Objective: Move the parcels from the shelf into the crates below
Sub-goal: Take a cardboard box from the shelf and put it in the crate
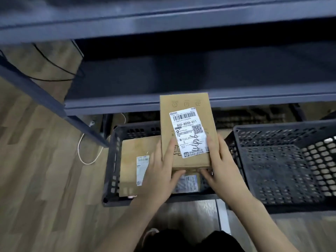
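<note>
I hold a brown cardboard parcel (pixel 188 106) with a white shipping label between both hands, above the left black crate (pixel 113 160). My left hand (pixel 160 171) grips its near left corner, thumb on top. My right hand (pixel 221 171) grips the near right corner, thumb on the label. Inside the left crate lies a flat cardboard parcel (pixel 132 168) with a small label, and a dark wrapped packet (pixel 187 183) shows under the held parcel. The right black crate (pixel 276 166) looks empty. The dark grey shelf (pixel 116 104) above the crates shows no parcels.
The shelf's upper board (pixel 163 20) runs across the top, and a slanted shelf post (pixel 45 99) stands at the left. Black cables (pixel 54 68) and a white cable (pixel 81 153) lie on the wooden floor (pixel 36 179) left of the crates.
</note>
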`<action>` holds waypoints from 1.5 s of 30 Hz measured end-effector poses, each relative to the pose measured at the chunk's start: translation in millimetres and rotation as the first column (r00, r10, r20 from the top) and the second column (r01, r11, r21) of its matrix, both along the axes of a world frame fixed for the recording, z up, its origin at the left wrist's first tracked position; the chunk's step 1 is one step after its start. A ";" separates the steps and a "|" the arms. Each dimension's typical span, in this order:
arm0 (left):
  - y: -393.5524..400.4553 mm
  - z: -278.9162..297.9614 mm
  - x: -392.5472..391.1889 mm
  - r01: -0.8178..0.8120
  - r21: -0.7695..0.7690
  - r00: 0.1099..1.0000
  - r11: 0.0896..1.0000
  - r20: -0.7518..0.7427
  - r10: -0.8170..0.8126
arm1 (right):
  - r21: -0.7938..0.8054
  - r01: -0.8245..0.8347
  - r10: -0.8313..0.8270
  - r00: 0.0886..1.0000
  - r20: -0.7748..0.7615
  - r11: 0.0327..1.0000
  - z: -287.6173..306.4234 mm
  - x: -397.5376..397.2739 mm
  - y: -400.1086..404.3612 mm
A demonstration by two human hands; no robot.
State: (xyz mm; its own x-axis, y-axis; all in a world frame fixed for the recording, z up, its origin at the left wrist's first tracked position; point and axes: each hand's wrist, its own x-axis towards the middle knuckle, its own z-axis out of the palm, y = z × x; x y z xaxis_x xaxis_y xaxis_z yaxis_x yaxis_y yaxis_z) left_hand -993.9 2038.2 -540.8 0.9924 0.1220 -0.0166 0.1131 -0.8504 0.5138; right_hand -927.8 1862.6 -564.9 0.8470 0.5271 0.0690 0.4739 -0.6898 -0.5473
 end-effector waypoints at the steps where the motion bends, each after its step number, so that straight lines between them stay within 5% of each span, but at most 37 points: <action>1: -0.1 -21.8 -1.6 -0.002 -0.002 1.000 1.000 -0.021 0.002 | -0.009 -0.006 0.006 1.000 0.004 1.000 -22.2 -0.2 -0.4; 10: 10.2 -159.0 14.8 0.007 -0.060 0.990 0.998 -0.142 -0.015 | -0.170 -0.079 0.074 0.997 -0.035 0.982 -155.3 18.8 3.4; 21: 15.2 -222.2 34.9 0.023 0.011 0.969 1.000 -0.247 -0.019 | -0.309 -0.102 0.063 0.989 -0.134 0.945 -203.9 39.5 11.2; 29: 21.2 -242.3 43.0 0.085 0.259 0.963 0.962 -0.271 -0.012 | -0.416 -0.136 0.069 0.983 -0.172 0.899 -224.7 44.7 20.4; 35: 23.4 -237.8 52.3 0.173 0.306 0.953 0.936 -0.290 -0.081 | -0.494 -0.176 0.080 0.975 -0.209 0.852 -214.4 50.2 21.3; 39: 38.0 -221.2 78.3 0.187 0.454 0.971 0.871 -0.222 -0.093 | -0.441 -0.116 0.061 0.989 -0.138 0.890 -201.1 67.5 31.8; 45: 58.4 -215.5 117.0 0.260 0.455 0.935 0.852 -0.339 -0.104 | -0.501 -0.132 0.090 0.990 -0.107 0.855 -203.4 95.4 51.7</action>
